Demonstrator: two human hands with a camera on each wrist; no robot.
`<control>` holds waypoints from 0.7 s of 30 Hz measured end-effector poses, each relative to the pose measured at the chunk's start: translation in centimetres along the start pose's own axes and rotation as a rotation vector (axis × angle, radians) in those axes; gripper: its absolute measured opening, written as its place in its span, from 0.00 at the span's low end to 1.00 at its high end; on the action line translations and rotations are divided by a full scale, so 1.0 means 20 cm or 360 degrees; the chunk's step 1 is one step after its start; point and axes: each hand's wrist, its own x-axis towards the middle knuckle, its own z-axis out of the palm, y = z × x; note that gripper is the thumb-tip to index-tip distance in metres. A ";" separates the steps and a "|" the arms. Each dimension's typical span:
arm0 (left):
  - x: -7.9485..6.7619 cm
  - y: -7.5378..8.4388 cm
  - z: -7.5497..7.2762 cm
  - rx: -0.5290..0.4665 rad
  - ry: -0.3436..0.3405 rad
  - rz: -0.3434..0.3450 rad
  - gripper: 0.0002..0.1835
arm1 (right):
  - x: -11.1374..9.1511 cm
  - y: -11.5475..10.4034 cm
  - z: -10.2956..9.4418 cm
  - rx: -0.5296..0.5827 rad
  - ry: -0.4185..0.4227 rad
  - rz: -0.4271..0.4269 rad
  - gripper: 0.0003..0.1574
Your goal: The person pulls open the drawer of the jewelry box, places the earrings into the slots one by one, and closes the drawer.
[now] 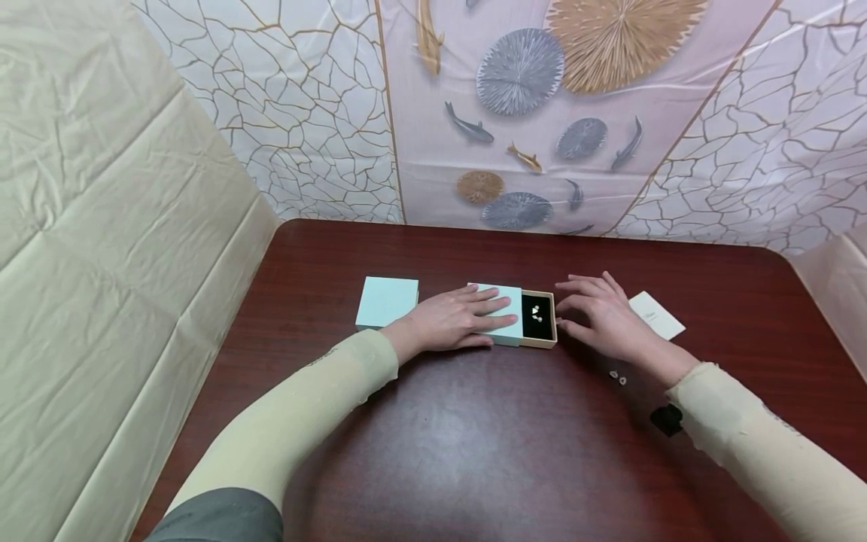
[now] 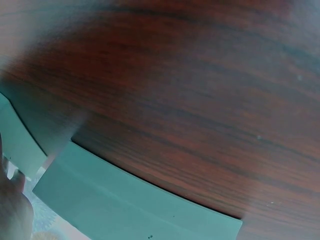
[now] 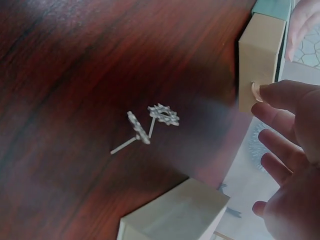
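My left hand lies flat with its fingers spread on the pale blue sleeve of a small drawer-style jewellery box. From the sleeve's right end a beige drawer stands partly pulled out, and on its black lining sits a pair of small earrings. At the drawer's front, my right hand pinches a small ribbon pull tab between thumb and finger, the other fingers spread apart. Below the right hand, two sparkling stud earrings rest on the table, their posts showing.
Left of the drawer box is a second pale blue box. A white square with small print lies beyond my right hand, and a small black item beside the right sleeve. The dark red wooden table meets a patterned cloth wall behind.
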 end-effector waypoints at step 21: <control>0.00 0.00 0.00 0.0010 -0.0035 -0.0015 0.30 | 0.03 -0.01 0.05 0.0092 -0.0058 0.0106 0.06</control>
